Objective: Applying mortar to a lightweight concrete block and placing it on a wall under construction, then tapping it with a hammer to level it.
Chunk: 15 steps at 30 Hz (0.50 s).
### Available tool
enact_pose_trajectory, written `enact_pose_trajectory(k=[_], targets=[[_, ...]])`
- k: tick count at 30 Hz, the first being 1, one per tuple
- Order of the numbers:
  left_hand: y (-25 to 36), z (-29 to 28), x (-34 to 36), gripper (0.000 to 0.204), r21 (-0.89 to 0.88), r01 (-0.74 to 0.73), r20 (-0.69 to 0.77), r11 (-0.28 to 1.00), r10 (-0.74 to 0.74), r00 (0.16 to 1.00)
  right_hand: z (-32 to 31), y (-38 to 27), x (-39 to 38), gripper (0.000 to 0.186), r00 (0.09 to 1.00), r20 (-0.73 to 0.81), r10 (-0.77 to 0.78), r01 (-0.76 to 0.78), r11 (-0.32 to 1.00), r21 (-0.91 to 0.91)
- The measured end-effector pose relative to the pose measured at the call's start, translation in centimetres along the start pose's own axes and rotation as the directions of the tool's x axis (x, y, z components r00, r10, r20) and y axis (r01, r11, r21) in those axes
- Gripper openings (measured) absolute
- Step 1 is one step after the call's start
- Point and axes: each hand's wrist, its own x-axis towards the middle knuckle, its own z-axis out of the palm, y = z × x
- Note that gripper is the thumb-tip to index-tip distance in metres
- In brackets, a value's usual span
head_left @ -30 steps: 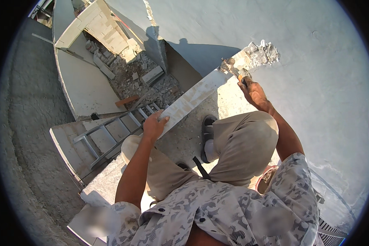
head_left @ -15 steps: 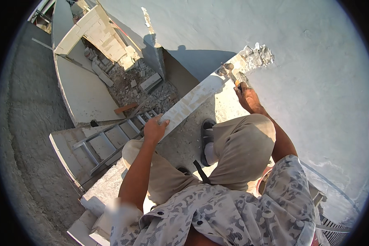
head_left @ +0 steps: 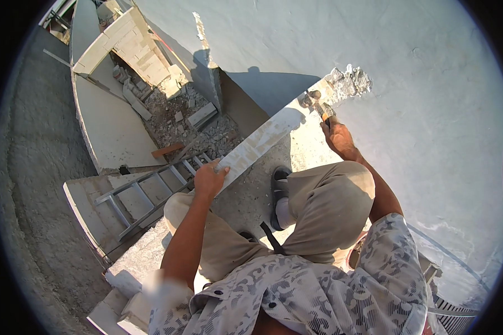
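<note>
A narrow pale wall point(head_left: 258, 142) runs diagonally from between my knees up to a large grey plastered wall point(head_left: 425, 111). Near its low end, my left hand point(head_left: 209, 180) grips the wall's edge, thumb on top, fingers curled over the far side. At the other end, my right hand point(head_left: 339, 138) is closed round the black and orange handle of a hammer point(head_left: 312, 98). The hammer's head is at the wall's top, close to the rough, broken patch point(head_left: 351, 82) where the two walls meet. Whether it touches the surface, I cannot tell.
A metal ladder point(head_left: 161, 187) leans against the structure at left, beside my left arm. Below lies a rubble-strewn floor point(head_left: 179, 117) with broken blocks and a reddish-brown piece point(head_left: 167, 149). My sandalled foot point(head_left: 281, 198) stands on a pale ledge. Blocks point(head_left: 117, 307) sit at lower left.
The hammer and my right hand have shifted slightly right and down along the narrow wall. My left hand keeps its hold on the edge. The whole view has turned slightly.
</note>
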Motion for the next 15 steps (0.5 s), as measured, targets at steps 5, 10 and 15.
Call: enact_pose_trajectory(k=[5,10,15], targets=[[-0.4,0.3,0.1,0.061,-0.058,0.018,0.039,0.998,-0.016,0.999,-0.6,0.9,0.6,0.037,1.000,-0.001,-0.031,0.031,0.998,0.058],[-4.4,3.2,-2.9,0.100,-0.065,-0.037,-0.500,0.997,-0.001,0.866,0.3,-0.5,-0.1,0.035,0.998,-0.053,0.046,-0.042,0.997,0.069],[-3.0,3.9,-4.7,0.102,-0.604,0.184,-0.250,0.776,-0.403,0.880,-0.7,5.0,1.0,0.033,0.992,-0.101,-0.081,0.092,0.990,0.107]])
